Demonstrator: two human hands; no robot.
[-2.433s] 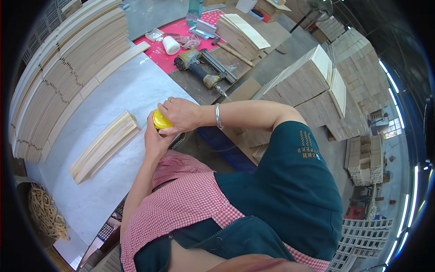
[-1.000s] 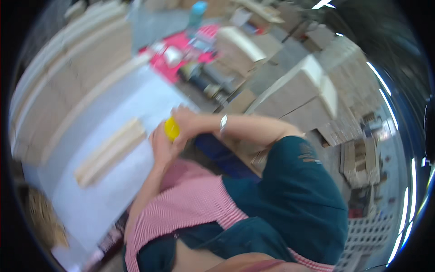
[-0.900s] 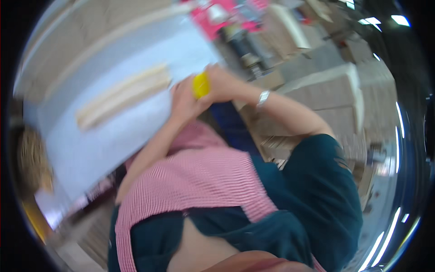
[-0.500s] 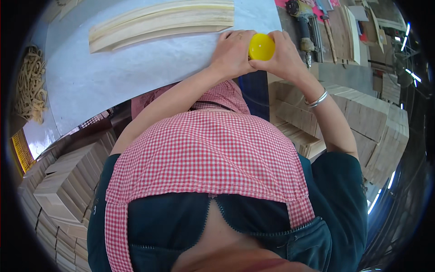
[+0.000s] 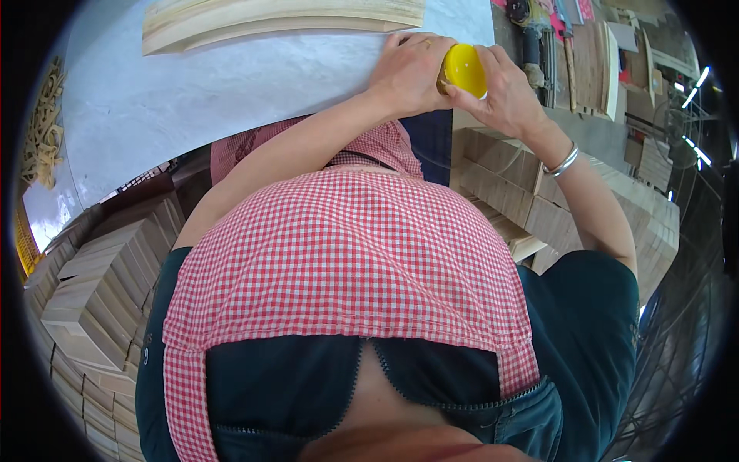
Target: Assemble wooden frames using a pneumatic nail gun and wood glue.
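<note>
A round, glossy yellow lid (image 5: 466, 69) faces up between my two hands, at the right end of the table's near edge. Curled around its left side is my left hand (image 5: 412, 73), with a narrow darker strip of a container's side showing beside its fingers. My right hand (image 5: 509, 91), with a silver bangle on the wrist, grips the lid's right rim between thumb and fingers. Most of the container under the lid is hidden by the hands. Beyond my left hand, a curved bundle of pale wooden strips (image 5: 285, 23) lies on the table.
The pale bluish table (image 5: 231, 92) spans the upper left, with tangled tan bands (image 5: 42, 138) at its left end. A power tool (image 5: 531, 46) and a hammer (image 5: 570, 65) lie at the upper right. Stacked wooden pieces stand low on the left (image 5: 100, 300) and right (image 5: 570, 208).
Both hands and the yellow lid have shifted right and slightly up in the picture. The lid is tilted a little more to the right. The wooden bundle sits higher in view.
</note>
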